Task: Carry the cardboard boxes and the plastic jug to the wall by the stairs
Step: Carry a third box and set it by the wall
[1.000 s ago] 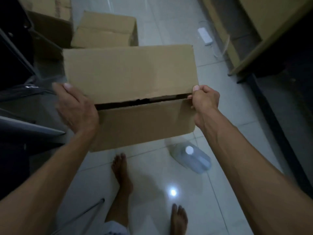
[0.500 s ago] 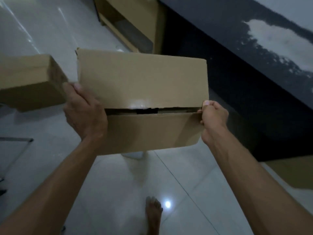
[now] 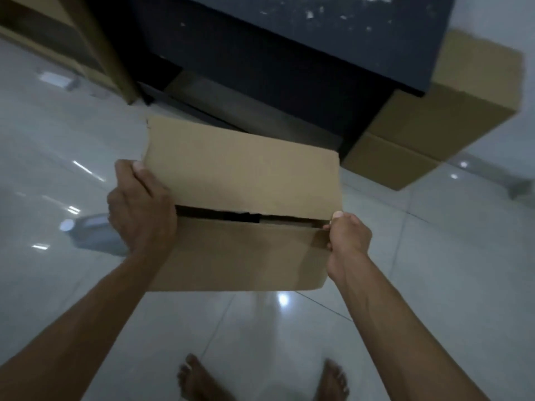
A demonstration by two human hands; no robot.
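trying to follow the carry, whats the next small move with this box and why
Probably step forward and lower the held box beside the stacked boxes at the dark wall: both hands, left hand and right hand, grip its ends in mid-air.

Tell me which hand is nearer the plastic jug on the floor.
Left. The left hand grips the carried box's left end, right beside the plastic jug; the right hand grips the opposite end.

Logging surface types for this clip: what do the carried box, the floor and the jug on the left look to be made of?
Carried box: plain brown cardboard, matte, with a ragged flap edge. Floor: glossy pale tiles, likely ceramic, showing grout lines and light reflections. Jug: seemingly translucent plastic with a white cap, though blurred and half hidden behind the left hand.
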